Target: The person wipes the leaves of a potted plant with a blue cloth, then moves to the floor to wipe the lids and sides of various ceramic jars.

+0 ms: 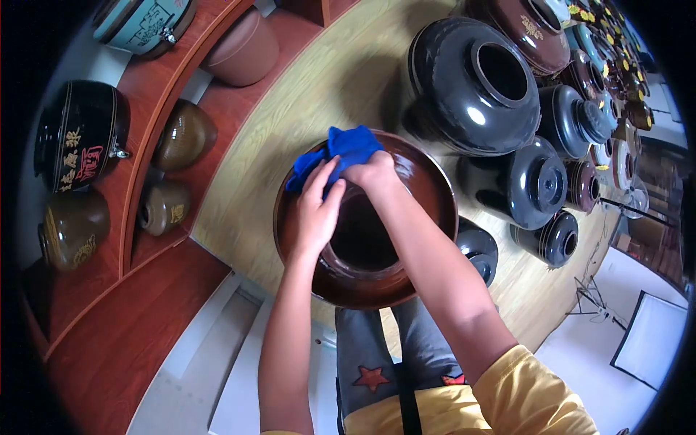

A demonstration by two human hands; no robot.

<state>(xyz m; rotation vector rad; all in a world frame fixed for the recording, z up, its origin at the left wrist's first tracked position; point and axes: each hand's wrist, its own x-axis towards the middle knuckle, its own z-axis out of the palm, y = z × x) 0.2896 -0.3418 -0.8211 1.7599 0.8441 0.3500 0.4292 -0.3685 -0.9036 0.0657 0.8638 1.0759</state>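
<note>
Blue cloth point(353, 147) is clutched in the bent fingers of the right hand point(371, 171) against the upper-left shoulder of a brown glazed jar point(351, 287), its near edge touched by the left hand point(315, 214), whose fingers are extended and slightly apart, beside dark jars point(444, 94).

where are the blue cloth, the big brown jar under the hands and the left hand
blue cloth point(353, 143): head view, on its folded upper part
brown jar point(433, 197): head view, on the glossy shoulder right of the mouth
left hand point(317, 206): head view, on the back of the hand
</note>
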